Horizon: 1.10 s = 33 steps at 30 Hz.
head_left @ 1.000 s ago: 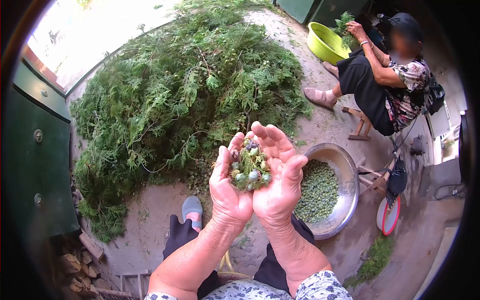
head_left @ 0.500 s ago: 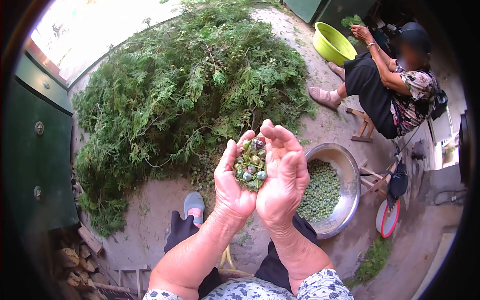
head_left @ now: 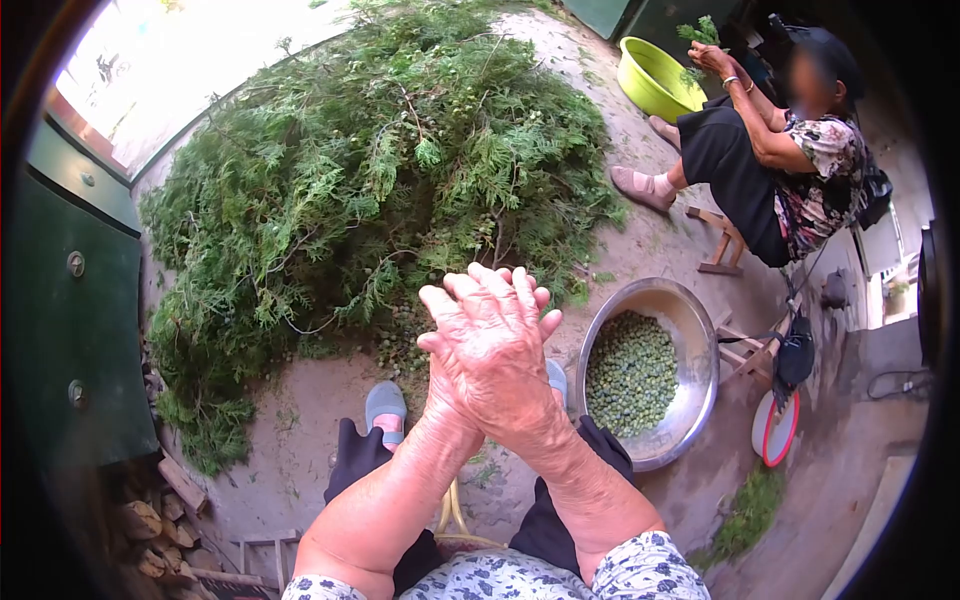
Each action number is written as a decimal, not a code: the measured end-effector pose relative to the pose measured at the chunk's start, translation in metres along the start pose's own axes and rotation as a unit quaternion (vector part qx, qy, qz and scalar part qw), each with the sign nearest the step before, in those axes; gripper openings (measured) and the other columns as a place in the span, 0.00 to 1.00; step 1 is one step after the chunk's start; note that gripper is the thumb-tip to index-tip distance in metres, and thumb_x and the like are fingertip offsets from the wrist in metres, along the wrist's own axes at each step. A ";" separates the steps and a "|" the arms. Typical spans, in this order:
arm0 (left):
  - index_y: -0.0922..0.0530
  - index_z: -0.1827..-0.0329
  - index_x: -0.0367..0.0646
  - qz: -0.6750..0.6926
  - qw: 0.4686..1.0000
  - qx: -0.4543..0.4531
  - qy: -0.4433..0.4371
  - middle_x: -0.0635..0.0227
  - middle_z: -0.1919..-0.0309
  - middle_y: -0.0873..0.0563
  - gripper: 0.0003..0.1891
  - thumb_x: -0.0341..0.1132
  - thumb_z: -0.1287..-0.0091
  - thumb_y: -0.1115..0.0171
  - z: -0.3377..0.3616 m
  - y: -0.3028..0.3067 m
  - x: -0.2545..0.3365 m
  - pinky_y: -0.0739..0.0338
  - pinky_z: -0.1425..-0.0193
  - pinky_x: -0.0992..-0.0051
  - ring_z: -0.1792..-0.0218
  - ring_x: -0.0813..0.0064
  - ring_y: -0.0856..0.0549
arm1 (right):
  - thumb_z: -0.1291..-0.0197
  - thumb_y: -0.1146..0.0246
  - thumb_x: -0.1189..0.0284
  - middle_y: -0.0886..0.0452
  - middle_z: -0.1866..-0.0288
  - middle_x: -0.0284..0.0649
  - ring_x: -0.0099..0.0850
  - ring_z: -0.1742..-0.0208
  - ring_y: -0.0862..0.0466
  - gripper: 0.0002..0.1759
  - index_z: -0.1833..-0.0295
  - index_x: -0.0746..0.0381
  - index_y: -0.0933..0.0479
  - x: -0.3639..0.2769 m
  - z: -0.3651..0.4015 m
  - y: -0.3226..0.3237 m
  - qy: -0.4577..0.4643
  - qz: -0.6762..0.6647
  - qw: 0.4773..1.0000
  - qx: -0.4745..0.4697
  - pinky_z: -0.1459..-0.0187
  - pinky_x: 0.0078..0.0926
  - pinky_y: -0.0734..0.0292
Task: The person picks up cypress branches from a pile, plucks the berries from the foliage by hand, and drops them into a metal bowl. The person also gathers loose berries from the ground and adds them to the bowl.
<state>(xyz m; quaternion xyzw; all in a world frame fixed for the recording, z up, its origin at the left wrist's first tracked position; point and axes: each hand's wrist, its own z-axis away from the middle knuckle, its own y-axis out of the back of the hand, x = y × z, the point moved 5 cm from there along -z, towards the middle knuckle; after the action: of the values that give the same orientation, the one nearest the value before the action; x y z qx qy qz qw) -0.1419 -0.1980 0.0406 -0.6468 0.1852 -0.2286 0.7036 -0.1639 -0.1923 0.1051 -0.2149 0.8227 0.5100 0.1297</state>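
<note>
My right hand (head_left: 497,345) lies over my left hand (head_left: 455,395), palms pressed together and the back of the right facing up. Only the wrist and some fingertips of the left show, poking out past the right. The small green cypress cones lie between the palms, hidden from view now. A metal basin (head_left: 699,395), holding many green cones (head_left: 632,375), stands on the floor just right of my hands. Beyond my fingertips rises a large heap of green cypress branches (head_left: 370,190).
At the upper right a seated person (head_left: 780,170) holds a green sprig (head_left: 698,32) beside a yellow-green tub (head_left: 640,85). A wooden stool (head_left: 745,355) and a red-rimmed round thing (head_left: 775,428) are right of the basin. Green cabinets (head_left: 80,330) and firewood (head_left: 140,520) are at left.
My hands were cupped side by side, palms up, with green cones and leaf bits showing. The right has turned over onto the left, covering them. The seated person's hands and sprig have shifted slightly.
</note>
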 end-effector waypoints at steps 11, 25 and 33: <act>0.27 0.45 0.40 0.152 0.980 0.086 0.094 0.59 0.49 0.20 0.17 0.43 0.29 0.49 -0.006 0.004 -0.006 0.23 0.43 0.68 0.50 0.67 0.19 | 0.29 0.49 0.69 0.20 0.49 0.45 0.31 0.46 0.22 0.15 0.47 0.68 0.26 0.033 0.016 0.015 -0.139 -0.442 0.848 0.257 0.38 0.32 0.32; 0.24 0.51 0.44 0.002 0.972 0.222 0.078 0.67 0.60 0.16 0.14 0.44 0.29 0.47 -0.006 0.011 0.008 0.19 0.54 0.70 0.59 0.74 0.16 | 0.40 0.38 0.71 0.22 0.49 0.48 0.42 0.45 0.24 0.11 0.54 0.65 0.20 0.047 -0.002 0.026 -0.137 -0.143 0.975 0.103 0.43 0.35 0.30; 0.24 0.57 0.46 -0.014 0.966 0.224 0.128 0.68 0.66 0.17 0.13 0.46 0.31 0.44 0.003 0.027 0.004 0.18 0.68 0.71 0.68 0.73 0.17 | 0.38 0.40 0.71 0.19 0.56 0.46 0.34 0.60 0.18 0.13 0.52 0.67 0.22 0.061 0.011 0.025 -0.175 -0.213 0.960 0.055 0.57 0.28 0.23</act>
<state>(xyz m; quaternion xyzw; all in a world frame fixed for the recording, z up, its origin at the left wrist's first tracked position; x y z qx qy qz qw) -0.1351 -0.1961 0.0141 -0.4404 0.2090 -0.3547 0.7979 -0.2301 -0.1865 0.0936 -0.2848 0.7489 0.4546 0.3890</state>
